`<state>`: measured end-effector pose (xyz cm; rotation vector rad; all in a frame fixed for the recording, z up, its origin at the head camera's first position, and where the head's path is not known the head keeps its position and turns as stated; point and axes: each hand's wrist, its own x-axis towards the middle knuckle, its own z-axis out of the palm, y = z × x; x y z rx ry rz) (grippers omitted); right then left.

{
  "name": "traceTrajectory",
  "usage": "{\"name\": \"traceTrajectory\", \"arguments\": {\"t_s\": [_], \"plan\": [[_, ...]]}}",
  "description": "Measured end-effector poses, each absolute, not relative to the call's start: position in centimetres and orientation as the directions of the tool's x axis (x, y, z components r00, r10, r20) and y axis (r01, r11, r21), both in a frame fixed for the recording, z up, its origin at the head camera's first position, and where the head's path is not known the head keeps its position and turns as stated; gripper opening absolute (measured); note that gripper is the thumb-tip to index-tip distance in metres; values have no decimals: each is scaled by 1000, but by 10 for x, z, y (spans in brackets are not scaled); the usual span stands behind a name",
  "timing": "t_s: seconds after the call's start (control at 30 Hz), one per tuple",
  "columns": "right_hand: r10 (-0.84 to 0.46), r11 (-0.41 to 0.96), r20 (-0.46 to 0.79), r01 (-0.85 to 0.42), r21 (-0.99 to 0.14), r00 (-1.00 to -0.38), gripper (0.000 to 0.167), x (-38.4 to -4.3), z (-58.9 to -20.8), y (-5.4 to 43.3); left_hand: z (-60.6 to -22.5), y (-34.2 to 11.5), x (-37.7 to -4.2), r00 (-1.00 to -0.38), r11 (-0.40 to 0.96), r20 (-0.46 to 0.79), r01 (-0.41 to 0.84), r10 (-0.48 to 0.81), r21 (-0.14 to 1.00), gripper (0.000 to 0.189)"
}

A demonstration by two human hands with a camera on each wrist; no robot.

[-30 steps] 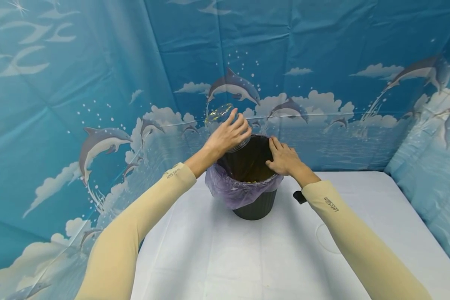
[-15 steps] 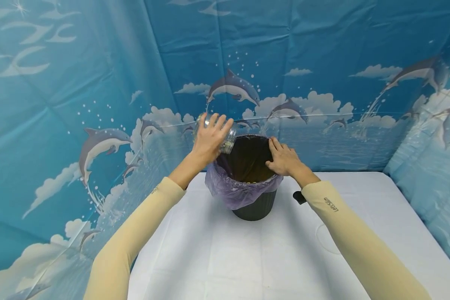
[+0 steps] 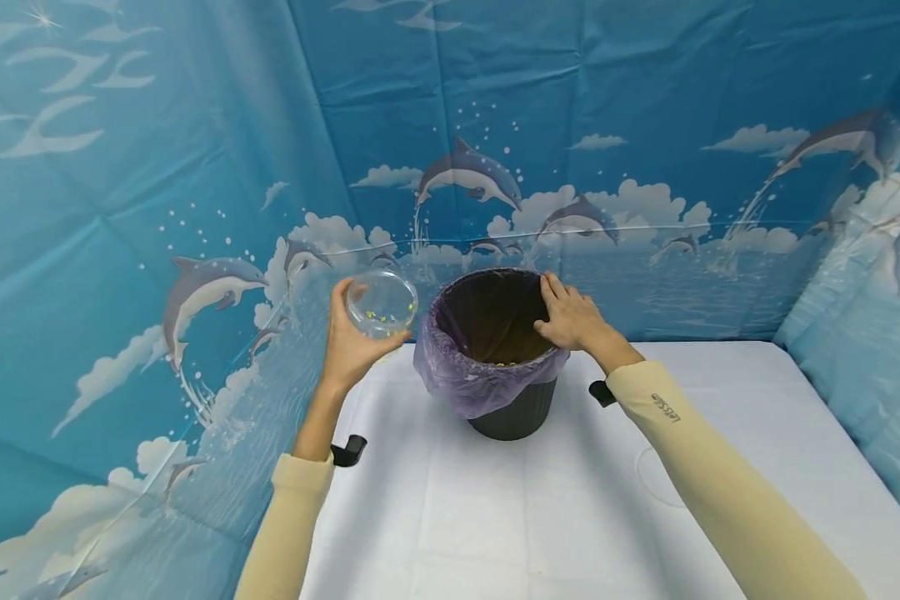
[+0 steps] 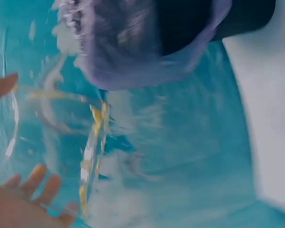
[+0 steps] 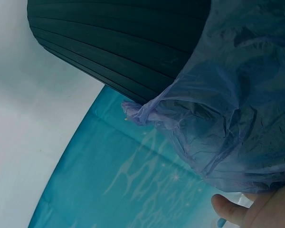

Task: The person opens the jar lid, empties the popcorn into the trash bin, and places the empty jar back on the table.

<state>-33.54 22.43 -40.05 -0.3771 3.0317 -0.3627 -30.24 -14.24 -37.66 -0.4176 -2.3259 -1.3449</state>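
My left hand (image 3: 348, 346) holds a clear round plastic tub (image 3: 384, 293) to the left of the trash can, fingers and thumb round its side. Several small yellow bits show in the tub. Blurred in the left wrist view, the clear tub (image 4: 61, 111) has yellow bits near its edge. A black trash can (image 3: 513, 417) stands upright, lined with a purple trash bag (image 3: 461, 379) folded over its rim. Yellow bits (image 3: 506, 363) show down inside. My right hand (image 3: 570, 318) rests on the can's right rim with fingers extended, its lower edge seen in the right wrist view.
The can stands on a white-covered table (image 3: 487, 517) near its back edge. A blue dolphin-print curtain (image 3: 645, 108) rises behind and on both sides. Black wrist mounts (image 3: 349, 451) show beside both sleeves.
My left hand, tipped over the can with the tub a second ago, has swung left and down, turning the tub away from the opening. My right hand keeps its place on the rim.
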Motion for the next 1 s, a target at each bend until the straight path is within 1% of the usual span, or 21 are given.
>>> {"name": "traceTrajectory", "arguments": {"t_s": [0.1, 0.17, 0.3, 0.4, 0.53, 0.67, 0.77, 0.87, 1.0], "plan": [[-247, 943, -37, -231, -241, -968, 84, -335, -402, 225, -420, -155, -283, -906, 364, 424, 393, -6, 845, 104], [-247, 943, -40, -231, -240, -968, 84, -336, -403, 224, -451, -160, -269, -924, 307, 380, 350, -44, 885, 104], [-251, 942, -38, -235, -241, -967, 84, -337, -401, 223, -509, -162, -240, -944, 263, 317, 286, -86, 922, 103], [-250, 942, -32, -235, -239, -968, 84, -337, -400, 223, -544, -151, -220, -956, 244, 285, 259, -75, 935, 103], [-250, 941, -36, -234, -244, -968, 84, -338, -400, 223, -580, -121, -196, -971, 196, 239, 239, 25, 951, 106], [-249, 941, -37, -233, -245, -968, 84, -338, -399, 223, -602, -84, -179, -970, 157, 184, 209, 162, 965, 112], [-249, 942, -36, -233, -243, -968, 84, -338, -399, 223, -612, -58, -170, -952, 152, 153, 198, 266, 968, 115], [-249, 942, -35, -233, -241, -968, 84, -338, -399, 222, -619, -38, -163, -928, 153, 130, 193, 348, 969, 114], [-250, 942, -38, -234, -242, -968, 84, -337, -399, 223, -624, -22, -156, -907, 160, 122, 201, 403, 966, 114]]}}
